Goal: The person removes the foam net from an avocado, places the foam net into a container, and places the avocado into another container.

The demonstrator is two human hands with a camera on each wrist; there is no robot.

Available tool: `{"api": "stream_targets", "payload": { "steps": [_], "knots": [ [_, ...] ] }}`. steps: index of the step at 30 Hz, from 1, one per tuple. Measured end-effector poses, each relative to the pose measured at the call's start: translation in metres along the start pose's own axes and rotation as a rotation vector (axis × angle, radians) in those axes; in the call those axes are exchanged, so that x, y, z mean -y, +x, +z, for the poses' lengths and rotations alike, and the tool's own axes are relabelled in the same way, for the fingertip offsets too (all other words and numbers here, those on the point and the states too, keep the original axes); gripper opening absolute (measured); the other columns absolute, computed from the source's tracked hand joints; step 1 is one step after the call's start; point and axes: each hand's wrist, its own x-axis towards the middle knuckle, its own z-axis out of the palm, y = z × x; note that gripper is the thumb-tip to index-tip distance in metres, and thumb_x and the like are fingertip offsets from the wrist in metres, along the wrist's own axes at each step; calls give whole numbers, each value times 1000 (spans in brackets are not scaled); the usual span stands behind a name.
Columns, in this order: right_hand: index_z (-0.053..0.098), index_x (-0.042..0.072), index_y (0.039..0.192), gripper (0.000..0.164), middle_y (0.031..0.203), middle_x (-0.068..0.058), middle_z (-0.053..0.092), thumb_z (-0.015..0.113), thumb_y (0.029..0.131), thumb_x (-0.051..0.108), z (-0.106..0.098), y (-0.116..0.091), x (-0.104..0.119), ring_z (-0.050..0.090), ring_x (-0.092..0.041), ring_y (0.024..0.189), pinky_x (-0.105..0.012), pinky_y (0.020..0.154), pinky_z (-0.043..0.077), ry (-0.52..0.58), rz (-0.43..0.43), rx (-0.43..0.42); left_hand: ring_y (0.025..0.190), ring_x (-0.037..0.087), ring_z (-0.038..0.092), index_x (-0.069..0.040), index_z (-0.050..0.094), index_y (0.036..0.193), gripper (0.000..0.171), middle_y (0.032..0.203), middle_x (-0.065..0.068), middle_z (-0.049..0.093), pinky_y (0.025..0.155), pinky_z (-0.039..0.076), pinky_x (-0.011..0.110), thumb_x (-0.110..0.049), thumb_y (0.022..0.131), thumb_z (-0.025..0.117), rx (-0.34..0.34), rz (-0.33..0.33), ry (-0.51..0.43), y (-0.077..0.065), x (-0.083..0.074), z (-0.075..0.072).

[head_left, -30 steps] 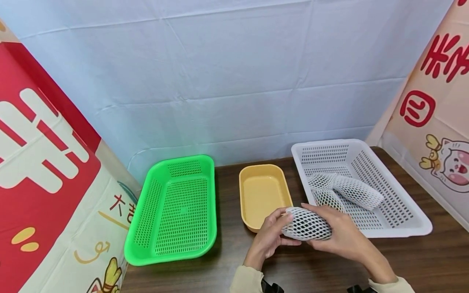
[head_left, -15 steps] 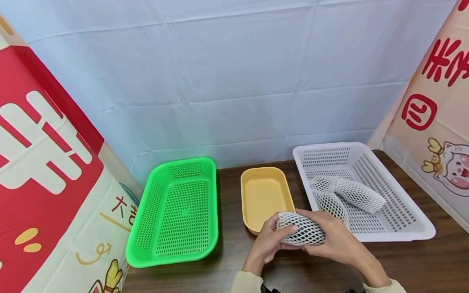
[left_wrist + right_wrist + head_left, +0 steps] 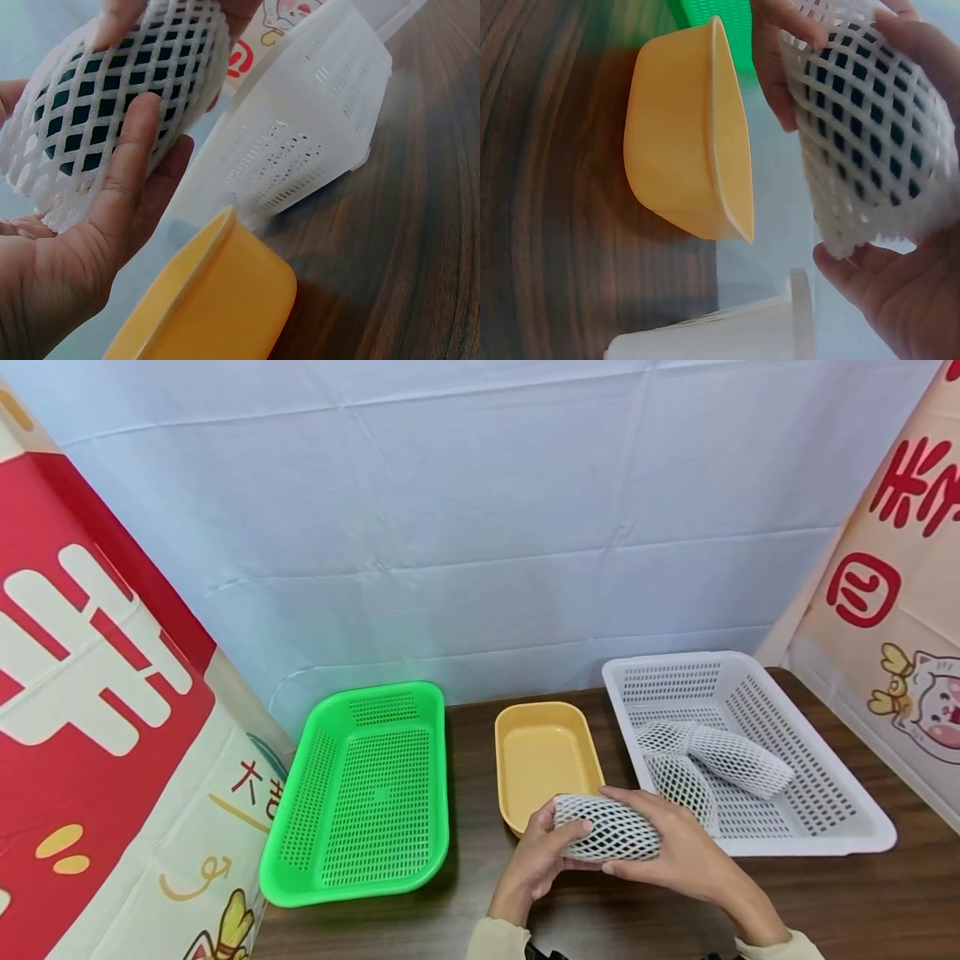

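Note:
A white foam net sleeve with a dark green, rounded thing inside is held between both hands, low in front of the yellow tub. My left hand grips its left end, thumb across the near side. At the other end my right hand holds it, thumb low and fingers over the top. Dark green shows through the mesh in the left wrist view. In the right wrist view, the sleeve's loose edge lies by the right hand. What the thing inside is, I cannot tell.
On the right stands a white basket with several net-sleeved things in it. A green basket stands to the left. All rest on a dark wood table, with a pale cloth behind and printed cloths on both sides.
Both hands have moved a little left with the net sleeve, which now lies lower against the yellow tub. The baskets and tub shift slightly in view as the head camera moves.

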Motion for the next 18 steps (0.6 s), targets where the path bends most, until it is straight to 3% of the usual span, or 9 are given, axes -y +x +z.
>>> {"api": "stream_targets", "payload": {
  "steps": [4,9,12,18],
  "knots": [
    [44,21,131,72,120,2,51,76,68,38,2,-4,2,51,-13,96,-34,73,45,118,49,-2,84,27,59,-2,47,116,41,105,15,54,64,49,46,-12,79,60,-14,10,-7,-3,-1,-2],
    [40,13,133,55,123,-6,48,63,83,7,7,-12,8,53,-15,96,-27,72,48,513,149,-23,82,27,60,-2,47,115,40,103,15,54,62,50,43,-12,79,62,-49,11,-2,-6,-4,-6],
    [36,7,134,52,127,-8,43,55,86,-1,10,-17,9,53,-15,97,-30,70,49,733,216,-49,84,28,59,-2,47,114,39,103,14,54,62,50,43,-12,79,62,-50,9,-14,-8,-4,-8],
    [29,-4,134,51,123,-13,41,48,87,-8,14,-20,13,54,-20,99,-42,70,49,1058,269,-64,83,28,59,-3,48,112,37,103,14,54,63,50,43,-12,79,61,-29,13,-27,-8,-4,-9]
  ]
}}
